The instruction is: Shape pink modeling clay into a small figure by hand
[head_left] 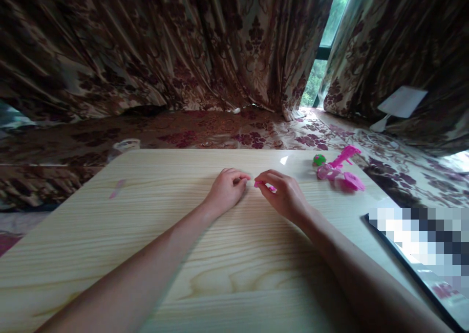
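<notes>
My left hand [227,190] rests over the middle of the wooden table, its thumb and index finger pressed together. Anything between those fingertips is too small to make out. Close beside it on the right, my right hand [286,192] pinches a small pink piece [258,184] between thumb and fingers. Another bit of pink [272,189] shows through the gap under the right fingers; whether it joins the pinched piece I cannot tell. The fingertips of both hands are a short distance apart.
Toward the back right of the table [164,245] lie a green lump [319,160] with pink spots and a cluster of pink pieces [330,171]. A dark-edged flat device [414,269], partly pixelated, is at the right. A pink strip [117,188] lies left.
</notes>
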Tool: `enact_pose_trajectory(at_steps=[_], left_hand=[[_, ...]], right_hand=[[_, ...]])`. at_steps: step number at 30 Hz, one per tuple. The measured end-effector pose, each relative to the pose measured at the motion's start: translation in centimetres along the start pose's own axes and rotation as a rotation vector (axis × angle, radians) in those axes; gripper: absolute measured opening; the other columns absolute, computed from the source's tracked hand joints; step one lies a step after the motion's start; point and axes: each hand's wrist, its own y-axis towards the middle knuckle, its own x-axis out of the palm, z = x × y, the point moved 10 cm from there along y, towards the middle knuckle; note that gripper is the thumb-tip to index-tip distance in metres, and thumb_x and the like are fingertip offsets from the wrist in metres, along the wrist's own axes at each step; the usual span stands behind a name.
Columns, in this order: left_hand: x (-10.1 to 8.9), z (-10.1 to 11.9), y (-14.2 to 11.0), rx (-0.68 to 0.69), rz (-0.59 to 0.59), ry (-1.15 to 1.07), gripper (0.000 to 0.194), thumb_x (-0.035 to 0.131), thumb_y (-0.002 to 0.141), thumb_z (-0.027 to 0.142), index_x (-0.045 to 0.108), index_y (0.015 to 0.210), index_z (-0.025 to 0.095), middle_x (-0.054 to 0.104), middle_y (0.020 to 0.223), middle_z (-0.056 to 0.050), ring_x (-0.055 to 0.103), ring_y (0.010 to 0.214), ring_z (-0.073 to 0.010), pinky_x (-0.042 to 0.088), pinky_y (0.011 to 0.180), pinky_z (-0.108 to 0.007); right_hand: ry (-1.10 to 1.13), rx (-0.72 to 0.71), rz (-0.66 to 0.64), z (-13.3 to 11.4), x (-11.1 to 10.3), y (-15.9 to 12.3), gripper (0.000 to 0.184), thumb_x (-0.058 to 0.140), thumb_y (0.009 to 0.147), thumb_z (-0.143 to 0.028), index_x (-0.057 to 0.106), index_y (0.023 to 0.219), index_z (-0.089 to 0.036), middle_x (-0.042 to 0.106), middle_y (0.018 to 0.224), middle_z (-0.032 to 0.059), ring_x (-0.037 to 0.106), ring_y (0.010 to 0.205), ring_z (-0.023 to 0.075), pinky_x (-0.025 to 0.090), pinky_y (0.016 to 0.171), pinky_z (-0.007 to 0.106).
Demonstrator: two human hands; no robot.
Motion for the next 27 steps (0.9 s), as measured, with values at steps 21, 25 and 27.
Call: enact_pose_trajectory(at_steps=[21, 25, 27], left_hand=[[0.4, 1.0, -0.6, -0.160, 0.028, -0.463, 0.021, 0.060, 0.075, 0.032, 0.065, 0.090, 0.017, 0.068, 0.089, -0.005, 0.061, 0.085, -0.0171, 0.046, 0.080, -0.029], [0.9, 1.1, -0.7, -0.165, -0.017, -0.486, 0.022, 0.059, 0.076, 0.032, 0.064, 0.091, 0.017, 0.068, 0.090, -0.006, 0.062, 0.085, -0.0172, 0.046, 0.080, -0.030], [1.0, 1.7, -0.7, -0.155, -0.040, -0.489, 0.022, 0.059, 0.077, 0.032, 0.064, 0.091, 0.017, 0.068, 0.092, -0.006, 0.061, 0.086, -0.0171, 0.046, 0.081, -0.030]], right_hand=[[0.804, 0.449, 0.226, 4.6, -1.5, -1.0, 0.031, 0.064, 0.073, -0.040, 0.067, 0.093, -0.017, 0.070, 0.083, 0.0061, 0.064, 0.073, 0.0156, 0.051, 0.062, 0.027], [0.795, 0.440, 0.229, 4.8, -1.2, -1.0, 0.027, 0.067, 0.071, -0.037, 0.069, 0.089, -0.017, 0.069, 0.082, 0.0045, 0.062, 0.072, 0.0139, 0.050, 0.064, 0.026], [0.819, 0.434, 0.248, 4.9, -1.1, -1.0, 0.023, 0.067, 0.071, -0.035, 0.068, 0.085, -0.017, 0.068, 0.078, 0.0031, 0.061, 0.069, 0.0128, 0.050, 0.062, 0.025]])
